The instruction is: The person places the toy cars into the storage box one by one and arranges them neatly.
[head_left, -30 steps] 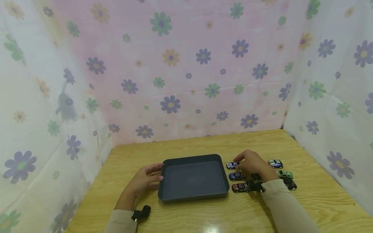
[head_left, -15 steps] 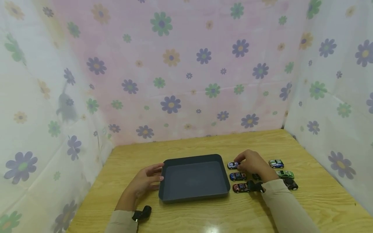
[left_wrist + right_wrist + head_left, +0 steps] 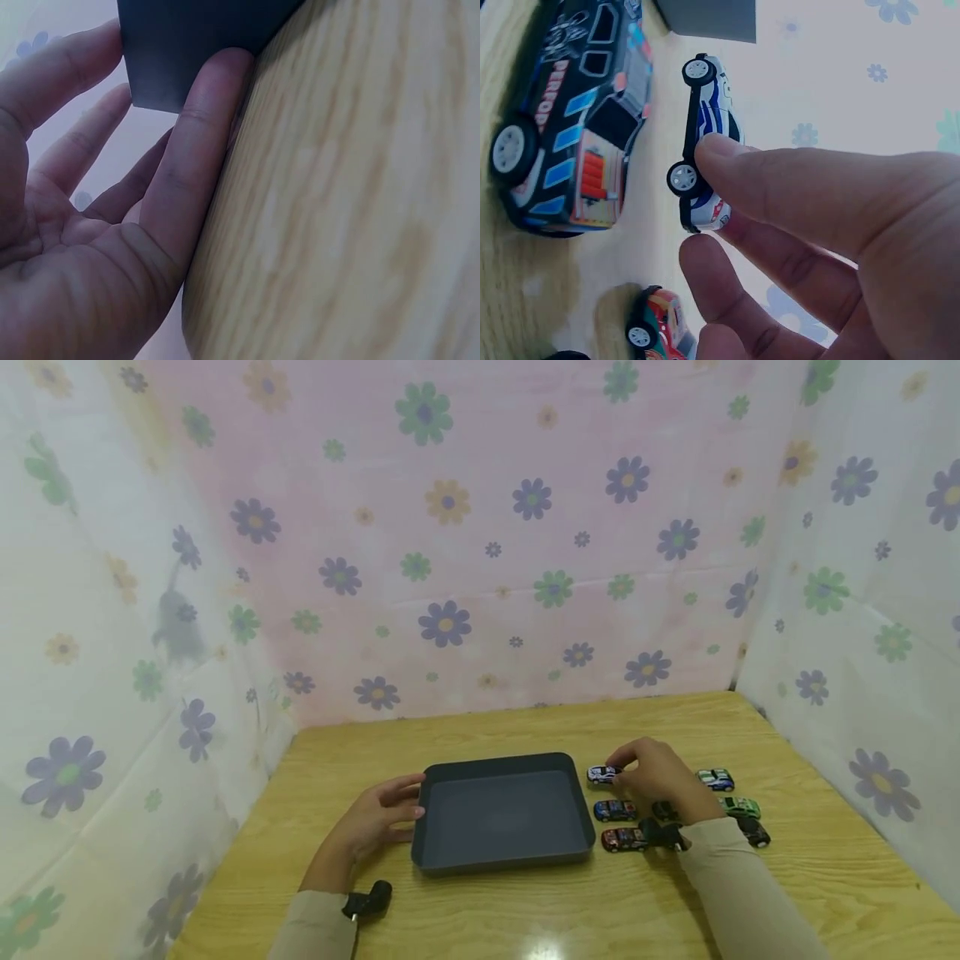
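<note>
My right hand point(image 3: 660, 779) pinches a white toy car point(image 3: 602, 774) with blue stripes between thumb and fingers. In the right wrist view the white car point(image 3: 709, 150) hangs nose-to-tail across the fingertips, its wheels off the wood. My left hand point(image 3: 378, 818) rests against the left side of a dark grey rectangular tray point(image 3: 502, 863). Seen from the left wrist, the thumb lies straight along the wood with its tip on the wall of the tray point(image 3: 176, 52), and the forefinger's tip touches it higher up. Nothing lies inside the tray.
Near my right hand stand a blue toy car point(image 3: 615, 811) and a red one point(image 3: 624, 840). Beyond the wrist are a white-and-green car point(image 3: 715, 779), a green car point(image 3: 741, 807) and a black car point(image 3: 754, 832). Flowered cloth point(image 3: 480, 543) walls the wooden table point(image 3: 450, 918).
The white toy car has risen slightly from the table in my right hand. My left hand has stayed at the tray. The head view has shifted a little.
</note>
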A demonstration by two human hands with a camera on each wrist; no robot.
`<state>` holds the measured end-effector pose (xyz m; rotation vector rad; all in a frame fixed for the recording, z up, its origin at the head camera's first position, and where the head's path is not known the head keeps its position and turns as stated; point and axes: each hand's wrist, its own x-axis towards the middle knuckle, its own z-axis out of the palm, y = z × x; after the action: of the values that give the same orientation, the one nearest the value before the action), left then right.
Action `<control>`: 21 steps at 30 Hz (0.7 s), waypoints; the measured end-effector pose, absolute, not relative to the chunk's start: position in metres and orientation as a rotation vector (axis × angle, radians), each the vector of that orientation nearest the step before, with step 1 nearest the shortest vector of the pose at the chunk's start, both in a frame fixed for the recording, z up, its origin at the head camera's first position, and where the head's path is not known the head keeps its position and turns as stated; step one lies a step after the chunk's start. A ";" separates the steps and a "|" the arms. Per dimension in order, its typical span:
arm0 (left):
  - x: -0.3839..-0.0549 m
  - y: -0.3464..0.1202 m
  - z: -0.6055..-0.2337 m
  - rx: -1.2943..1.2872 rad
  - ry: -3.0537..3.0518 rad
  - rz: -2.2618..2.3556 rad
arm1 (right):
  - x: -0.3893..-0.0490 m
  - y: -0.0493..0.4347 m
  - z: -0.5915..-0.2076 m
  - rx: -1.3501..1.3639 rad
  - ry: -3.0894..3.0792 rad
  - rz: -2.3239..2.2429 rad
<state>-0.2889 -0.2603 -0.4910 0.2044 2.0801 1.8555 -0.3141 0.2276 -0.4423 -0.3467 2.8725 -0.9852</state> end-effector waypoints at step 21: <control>-0.289 -0.260 -0.491 0.204 2.045 1.868 | -0.322 0.202 -0.420 -0.571 2.877 -1.037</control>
<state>-0.2893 -0.2597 -0.4905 0.2036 2.0450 1.8681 -0.3218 0.2022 -0.4205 -0.5706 2.8768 -1.0372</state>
